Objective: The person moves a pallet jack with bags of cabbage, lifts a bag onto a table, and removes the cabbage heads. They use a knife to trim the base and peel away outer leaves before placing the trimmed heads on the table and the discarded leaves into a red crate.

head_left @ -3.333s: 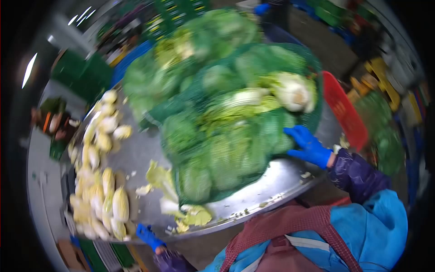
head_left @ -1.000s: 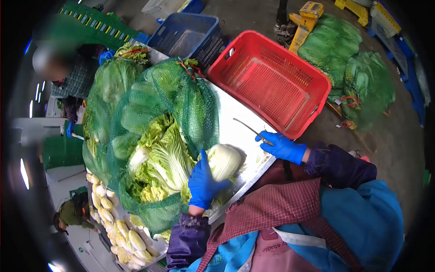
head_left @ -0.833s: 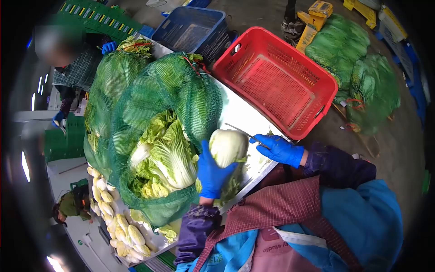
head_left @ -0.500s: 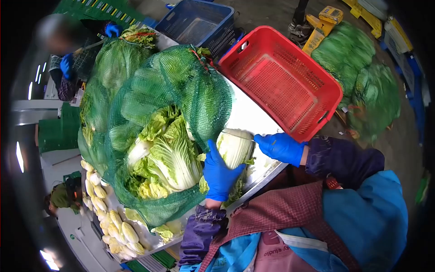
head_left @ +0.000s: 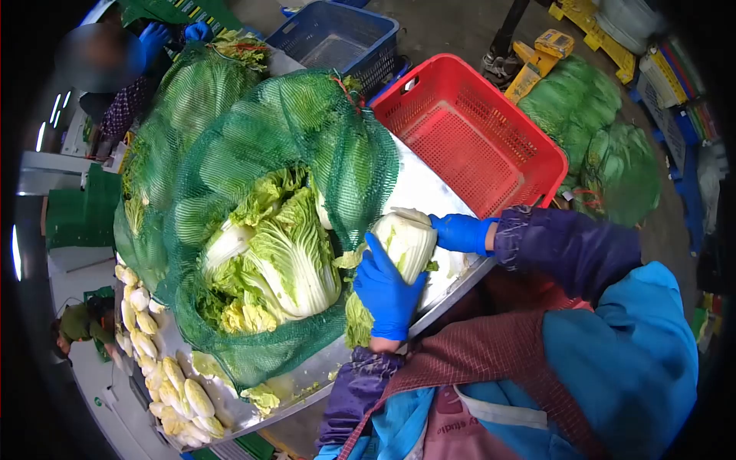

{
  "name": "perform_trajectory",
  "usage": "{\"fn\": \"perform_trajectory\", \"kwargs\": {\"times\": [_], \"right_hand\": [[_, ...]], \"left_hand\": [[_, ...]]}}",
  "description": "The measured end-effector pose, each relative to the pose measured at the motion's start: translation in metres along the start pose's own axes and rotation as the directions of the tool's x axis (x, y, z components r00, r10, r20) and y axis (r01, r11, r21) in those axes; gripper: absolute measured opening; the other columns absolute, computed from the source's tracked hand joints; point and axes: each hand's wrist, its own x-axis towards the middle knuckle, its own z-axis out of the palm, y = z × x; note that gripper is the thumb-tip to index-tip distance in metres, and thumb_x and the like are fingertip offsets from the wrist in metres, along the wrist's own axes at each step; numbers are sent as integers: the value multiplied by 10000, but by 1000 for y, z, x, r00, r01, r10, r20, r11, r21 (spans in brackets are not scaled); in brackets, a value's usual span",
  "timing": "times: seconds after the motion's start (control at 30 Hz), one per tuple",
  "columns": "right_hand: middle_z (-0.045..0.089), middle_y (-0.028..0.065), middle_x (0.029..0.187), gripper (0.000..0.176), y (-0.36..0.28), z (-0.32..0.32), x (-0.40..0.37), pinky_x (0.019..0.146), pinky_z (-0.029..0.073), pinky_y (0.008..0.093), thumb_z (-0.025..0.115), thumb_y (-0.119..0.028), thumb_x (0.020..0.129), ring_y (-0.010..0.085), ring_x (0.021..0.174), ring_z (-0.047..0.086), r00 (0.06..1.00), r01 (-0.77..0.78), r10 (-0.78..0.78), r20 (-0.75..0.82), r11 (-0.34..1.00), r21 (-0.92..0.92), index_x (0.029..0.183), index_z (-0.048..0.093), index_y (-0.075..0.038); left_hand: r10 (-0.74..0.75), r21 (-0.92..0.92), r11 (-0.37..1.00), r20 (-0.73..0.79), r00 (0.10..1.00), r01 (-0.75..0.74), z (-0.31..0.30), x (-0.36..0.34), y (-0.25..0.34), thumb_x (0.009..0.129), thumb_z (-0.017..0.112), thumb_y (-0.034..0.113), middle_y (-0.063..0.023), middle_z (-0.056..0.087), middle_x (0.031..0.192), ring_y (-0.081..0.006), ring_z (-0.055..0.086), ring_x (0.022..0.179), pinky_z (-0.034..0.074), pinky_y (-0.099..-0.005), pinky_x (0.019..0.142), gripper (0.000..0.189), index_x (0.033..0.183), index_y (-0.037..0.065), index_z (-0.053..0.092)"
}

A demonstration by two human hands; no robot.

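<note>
A napa cabbage (head_left: 406, 244) lies on the metal table, its white base end turned away from me. My left hand (head_left: 388, 297), in a blue glove, grips its near side with the thumb and fingers around it. At the base end my right hand (head_left: 463, 232), also gloved, is closed on a knife, whose blade is mostly hidden at the cut. A thin slice (head_left: 412, 215) sits at that end, seemingly still against the cabbage. To the left, an opened green net bag (head_left: 245, 146) holds several cabbages, with one large cabbage (head_left: 299, 268) showing in its mouth.
A red crate (head_left: 468, 146) stands beyond the table (head_left: 429, 184), a blue crate (head_left: 330, 38) behind it. Several trimmed pale cabbages (head_left: 176, 391) line the table's left end. Full net bags (head_left: 571, 100) lie on the floor at right. Another person's blue-gloved hand (head_left: 153, 38) shows at upper left.
My right hand has pressed in closer to the base end, and the thin blade visible across it earlier is now mostly hidden. My left hand keeps its grip. The whole view has shifted slightly.
</note>
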Motion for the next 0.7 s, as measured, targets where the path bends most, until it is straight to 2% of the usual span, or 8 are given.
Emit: {"fn": "perform_trajectory", "kwargs": {"times": [0.17, 0.27, 0.4, 0.47, 0.53, 0.57, 0.63, 0.7], "right_hand": [[600, 216, 790, 332, -8, -8, -32, 633, 461, 466, 381, -194, 840, 381, 721, 590, 999, 3, 7, 42, 973, -230, 1128, 469, -56], [604, 185, 749, 323, 17, -32, -58, 608, 462, 465, 391, -214, 849, 354, 684, 593, 992, -123, 121, -23, 957, -264, 1129, 471, -76], [600, 186, 748, 302, 35, -67, -53, 589, 465, 450, 429, -227, 853, 347, 689, 591, 977, -187, 135, -167, 918, -350, 1117, 484, -92], [617, 152, 781, 260, 8, -80, -57, 601, 484, 378, 506, -222, 851, 257, 702, 615, 866, -20, -44, -499, 992, -123, 1064, 514, -74], [620, 68, 821, 236, -74, -84, -63, 646, 483, 293, 587, -194, 829, 129, 732, 583, 928, 291, -132, -349, 841, 457, 1005, 540, -44], [604, 5, 869, 289, -95, -75, -58, 702, 456, 222, 633, -174, 805, 62, 762, 525, 911, 384, -234, -340, 780, 494, 1043, 548, -34], [582, 77, 1027, 472, -154, -74, -69, 784, 430, 231, 667, -211, 781, 97, 873, 525, 950, 304, -274, -149, 707, 638, 1191, 497, -52], [557, 79, 1074, 601, -183, -70, -71, 809, 430, 255, 690, -241, 758, 129, 950, 526, 976, 106, -212, 46, 652, 751, 1246, 418, -20]], "left_hand": [[-83, -384, 918, 60, 995, 100, -13, -17, -29, 542, 790, 347, -217, 466, 1087, -349, 483, 963, 386, -409, 837, 1050, 1336, -23, 210], [-201, -836, 510, 111, 973, 201, -20, -25, -60, 632, 749, 160, -171, 453, 1189, -242, 471, 1075, 415, -355, 877, 866, 1322, 5, 250], [-322, -937, 10, 327, 889, 348, -63, -41, -75, 725, 612, 55, -98, 482, 1173, -220, 502, 1042, 439, -330, 867, 681, 1315, 26, 273], [-282, -920, -191, 385, 879, 342, -40, -58, -110, 755, 585, 112, -91, 476, 1193, -237, 494, 1061, 428, -355, 890, 637, 1313, 37, 287], [-172, -794, -482, 500, 849, 371, -53, -66, -105, 847, 486, 306, -97, 429, 1273, -278, 449, 1130, 385, -415, 949, 550, 1318, 77, 317], [-176, -797, -478, 498, 849, 369, -59, -65, -97, 847, 486, 306, -97, 429, 1273, -278, 449, 1130, 385, -415, 949, 550, 1318, 77, 317], [47, -604, -741, 389, 920, 293, -67, -63, -85, 881, 431, 377, -117, 403, 1299, -282, 419, 1164, 375, -424, 963, 541, 1328, 96, 311], [-61, -650, -701, 464, 884, 293, -68, -55, -82, 907, 392, 383, -114, 406, 1293, -272, 423, 1155, 361, -428, 974, 529, 1337, 90, 297]]}}
